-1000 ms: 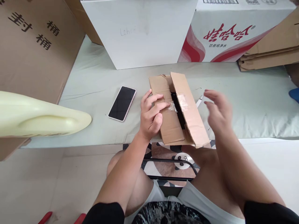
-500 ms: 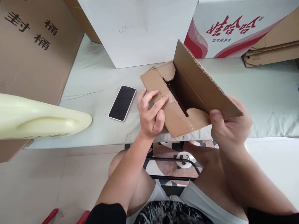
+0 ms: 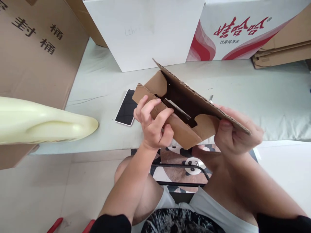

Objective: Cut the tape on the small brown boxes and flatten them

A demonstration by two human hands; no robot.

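A small brown cardboard box (image 3: 184,129) is lifted and tilted above the front edge of the pale surface (image 3: 255,97). My left hand (image 3: 153,124) grips its left flap, fingers curled over the edge. My right hand (image 3: 234,134) holds the raised right flap from beneath, thumb on the inner side. The box is open and a flat white item shows inside its dark interior. A smartphone (image 3: 125,108) with a dark screen lies on the surface just left of the box, partly hidden by it.
A cream plastic object (image 3: 46,121) juts in from the left. A large brown carton (image 3: 36,48) stands at left, a white box (image 3: 145,32) and a red-and-white carton (image 3: 243,29) behind, flattened cardboard (image 3: 284,53) at right. A panda-patterned stool (image 3: 182,165) sits between my knees.
My right hand took hold of the right flap and swung it open. Both hands then lifted and tilted the box leftward, covering part of the phone.
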